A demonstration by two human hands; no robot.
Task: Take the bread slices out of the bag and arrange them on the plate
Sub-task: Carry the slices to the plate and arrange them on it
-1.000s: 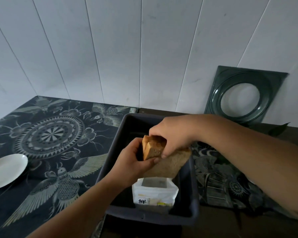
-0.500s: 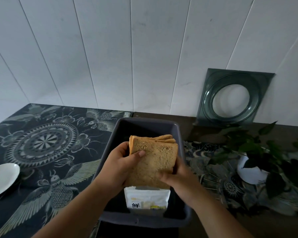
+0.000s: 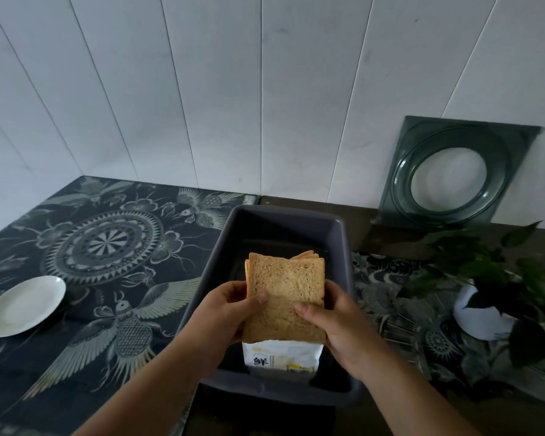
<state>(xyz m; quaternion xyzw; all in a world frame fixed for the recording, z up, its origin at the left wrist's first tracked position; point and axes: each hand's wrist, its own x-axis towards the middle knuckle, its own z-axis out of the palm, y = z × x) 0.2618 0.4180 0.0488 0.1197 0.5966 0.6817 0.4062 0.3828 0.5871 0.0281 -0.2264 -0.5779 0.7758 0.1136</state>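
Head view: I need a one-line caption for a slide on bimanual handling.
Both hands, left and right, lift a stack of bread slices from the bag in a grey tub; white plate waits left.

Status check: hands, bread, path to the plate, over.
Left hand and right hand both gripping bread stack, upright above bag in grey bin. Plate empty, far left. Bin's left wall between stack and plate.

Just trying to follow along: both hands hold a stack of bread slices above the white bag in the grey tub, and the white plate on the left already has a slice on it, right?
Not quite. The head view shows the white plate bare, with no slice on it. The rest holds: left hand and right hand hold the bread slices above the white bag in the grey tub.
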